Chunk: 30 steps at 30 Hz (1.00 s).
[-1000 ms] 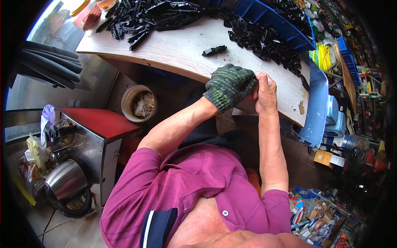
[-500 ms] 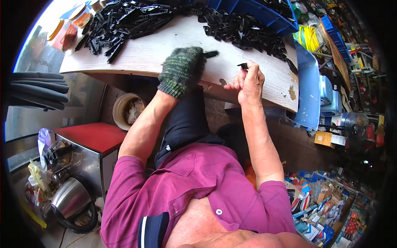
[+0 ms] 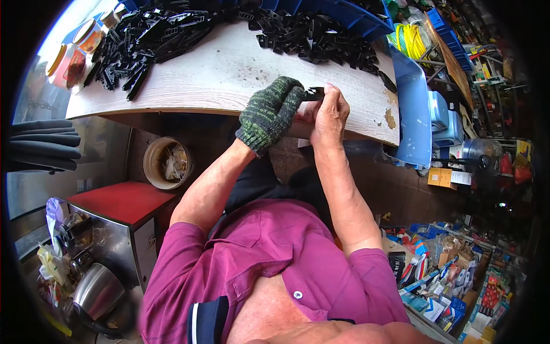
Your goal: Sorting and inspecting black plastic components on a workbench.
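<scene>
Small black plastic part [image 3: 314,93]: gripped between both hands at the near edge of the tabletop [image 3: 229,74]. Left hand [image 3: 269,112], in green knit glove, closed on it; bare right hand [image 3: 327,112] closed on it too. Black part heaps [image 3: 154,37] at the tabletop's far side.

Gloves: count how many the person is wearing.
1. The knitted green glove is on the left hand, at the table's near edge; the right hand beside it is bare.

Small workshop: worn wooden bench [image 3: 229,74] under the hands, heaps of black plastic parts [image 3: 321,37] beyond them, blue bins [image 3: 415,109] and cluttered stock to their right.
</scene>
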Tool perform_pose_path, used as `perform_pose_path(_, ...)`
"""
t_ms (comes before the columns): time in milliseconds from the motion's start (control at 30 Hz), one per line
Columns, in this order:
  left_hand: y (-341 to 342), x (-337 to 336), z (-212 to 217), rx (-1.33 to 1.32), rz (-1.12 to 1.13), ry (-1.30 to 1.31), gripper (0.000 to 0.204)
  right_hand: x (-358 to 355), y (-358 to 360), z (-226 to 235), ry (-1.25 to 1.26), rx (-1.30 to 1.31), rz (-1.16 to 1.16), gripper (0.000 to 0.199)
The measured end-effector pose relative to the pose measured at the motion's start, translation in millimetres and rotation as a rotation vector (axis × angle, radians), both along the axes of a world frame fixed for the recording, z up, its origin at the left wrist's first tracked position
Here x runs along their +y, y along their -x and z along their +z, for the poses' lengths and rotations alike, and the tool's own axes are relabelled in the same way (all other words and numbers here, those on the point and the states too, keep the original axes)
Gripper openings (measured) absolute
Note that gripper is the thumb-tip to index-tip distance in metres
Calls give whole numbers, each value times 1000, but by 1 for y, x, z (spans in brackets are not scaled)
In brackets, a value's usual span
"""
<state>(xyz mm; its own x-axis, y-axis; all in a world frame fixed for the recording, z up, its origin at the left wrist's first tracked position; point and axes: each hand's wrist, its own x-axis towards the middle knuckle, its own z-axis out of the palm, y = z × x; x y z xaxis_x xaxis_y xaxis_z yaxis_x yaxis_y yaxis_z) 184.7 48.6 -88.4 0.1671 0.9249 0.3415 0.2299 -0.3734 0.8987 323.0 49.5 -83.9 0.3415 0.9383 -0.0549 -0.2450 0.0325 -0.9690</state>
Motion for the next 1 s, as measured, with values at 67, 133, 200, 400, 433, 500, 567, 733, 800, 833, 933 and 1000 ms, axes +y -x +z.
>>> perform_pose_path(67,-3,0,5,-90,56,193,24,-2,0,1,-10,-38,-13,30)
perform_pose_path(133,-11,-1,2,-92,105,209,24,-2,2,-7,-53,-75,-27,27)
perform_pose_path(200,-30,0,-5,-180,161,74,25,0,-8,-11,-80,-209,-66,29)
perform_pose_path(400,-45,-10,13,-88,164,128,31,-8,-3,6,-120,-56,-43,29)
perform_pose_path(433,-45,-11,8,-67,197,53,31,-9,-2,6,-105,-90,-34,29)
perform_pose_path(500,-43,-12,4,-82,182,-7,32,-6,-7,-1,-115,-145,-38,32)
perform_pose_path(567,-42,-16,7,-103,184,48,32,-3,-11,-6,-119,-168,-18,31)
perform_pose_path(733,-1,-24,11,127,259,-131,33,-13,-4,7,-93,-158,49,30)
perform_pose_path(800,52,-16,5,229,563,-358,35,-15,-1,12,-61,43,138,29)
perform_pose_path(833,85,-10,8,318,781,-382,34,-13,-8,9,9,80,99,30)
perform_pose_path(933,184,-1,4,833,1083,-556,31,-11,-6,7,-12,83,131,28)
perform_pose_path(1000,219,0,0,1057,1016,-284,24,-9,-2,9,13,86,109,30)
